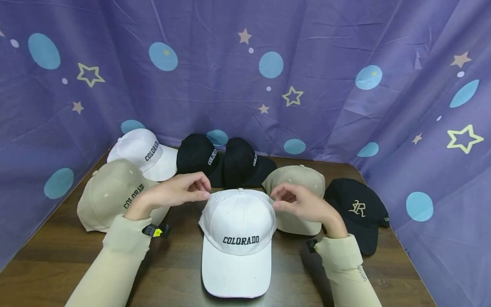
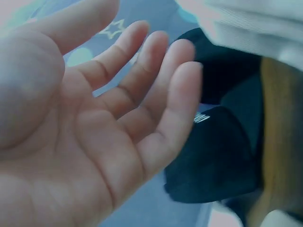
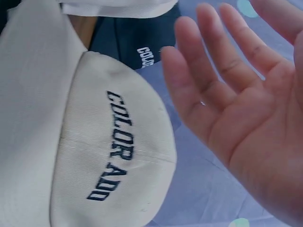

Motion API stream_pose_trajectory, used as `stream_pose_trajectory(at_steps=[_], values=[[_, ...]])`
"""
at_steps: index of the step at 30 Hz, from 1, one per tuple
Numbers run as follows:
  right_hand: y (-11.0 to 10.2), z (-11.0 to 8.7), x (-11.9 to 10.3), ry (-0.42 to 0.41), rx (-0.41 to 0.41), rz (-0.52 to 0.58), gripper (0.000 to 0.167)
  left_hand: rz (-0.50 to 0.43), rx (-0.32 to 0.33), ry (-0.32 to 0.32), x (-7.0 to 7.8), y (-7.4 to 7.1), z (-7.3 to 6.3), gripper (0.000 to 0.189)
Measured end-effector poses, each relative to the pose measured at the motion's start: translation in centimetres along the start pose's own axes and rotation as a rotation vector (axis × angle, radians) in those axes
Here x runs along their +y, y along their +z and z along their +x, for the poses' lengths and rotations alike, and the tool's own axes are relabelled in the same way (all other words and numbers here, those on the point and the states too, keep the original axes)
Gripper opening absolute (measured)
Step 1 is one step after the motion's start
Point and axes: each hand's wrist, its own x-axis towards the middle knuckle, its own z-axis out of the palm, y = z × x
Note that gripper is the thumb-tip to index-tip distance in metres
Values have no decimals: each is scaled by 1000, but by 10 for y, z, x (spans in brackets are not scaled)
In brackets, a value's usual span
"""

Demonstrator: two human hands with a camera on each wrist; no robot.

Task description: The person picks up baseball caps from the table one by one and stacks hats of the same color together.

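A white baseball cap [image 1: 238, 217] with COLORADO in dark letters sits at the front middle, its brim toward me. My left hand [image 1: 177, 189] hovers by the cap's upper left side, fingers loosely bent and holding nothing. On the other side, my right hand [image 1: 304, 204] is beside the crown, in front of a beige cap [image 1: 297, 224]. The left wrist view shows the left palm [image 2: 104, 132] bare, with black caps beyond it. In the right wrist view the right palm [image 3: 255, 113] is bare too, next to the beige cap with dark COLORADO lettering.
At the back left stand another white cap [image 1: 134, 149] and a beige cap [image 1: 111, 196]. Two black caps, one [image 1: 197, 155] beside the other [image 1: 239, 164], are at the back. A black cap [image 1: 356, 209] with a gold emblem lies right. A purple curtain [image 1: 230, 106] encloses the wooden table [image 1: 180, 273].
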Motion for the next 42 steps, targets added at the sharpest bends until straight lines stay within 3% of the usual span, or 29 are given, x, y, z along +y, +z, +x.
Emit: stream_pose_trajectory(at_steps=[6,12,18,23,30,36,42], values=[[-3,0,-10,-61,106,4,25,50,201,39,3,-27,-19,20],[-4,3,-16,-113,202,60,30,127,342,-1,7,-64,-45,25],[-1,7,-18,-155,322,88,36,216,401,-154,8,-115,-59,39],[5,9,-19,-172,373,98,42,225,466,-288,-15,-153,-65,60],[4,18,-34,-149,326,3,48,245,432,-389,-63,-179,-72,75],[-4,36,-59,-154,228,-85,51,271,309,-485,-101,-191,-77,83],[-7,50,-76,-156,143,-168,55,280,165,-545,-124,-194,-78,83]])
